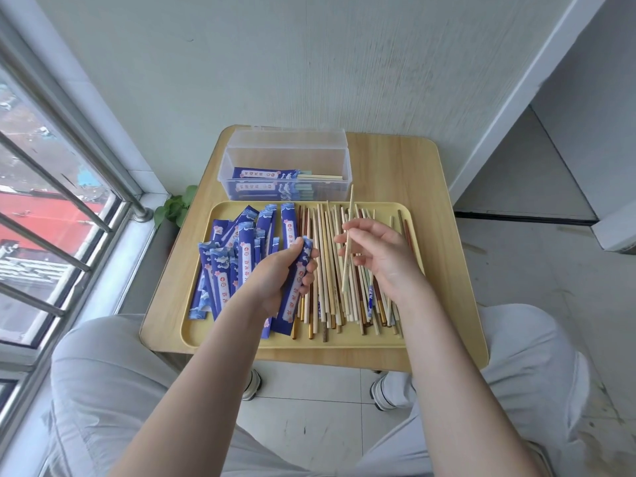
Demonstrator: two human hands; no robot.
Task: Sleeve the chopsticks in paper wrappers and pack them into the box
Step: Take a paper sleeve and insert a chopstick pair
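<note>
Left hand (278,273) gripping blue paper wrapper (298,287) mid-frame, right hand (382,256) pinching pale chopstick (347,242), clear box (285,166) above yellow tray (220,339)

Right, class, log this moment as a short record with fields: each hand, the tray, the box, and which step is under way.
left hand: left hand grips a blue paper wrapper
right hand: right hand pinches one pale chopstick, tilted above the pile
tray: yellow tray holds empty wrappers on its left, loose chopsticks on its right
box: clear box, lid open, a few sleeved pairs inside
step: chopstick not yet in the wrapper
</note>
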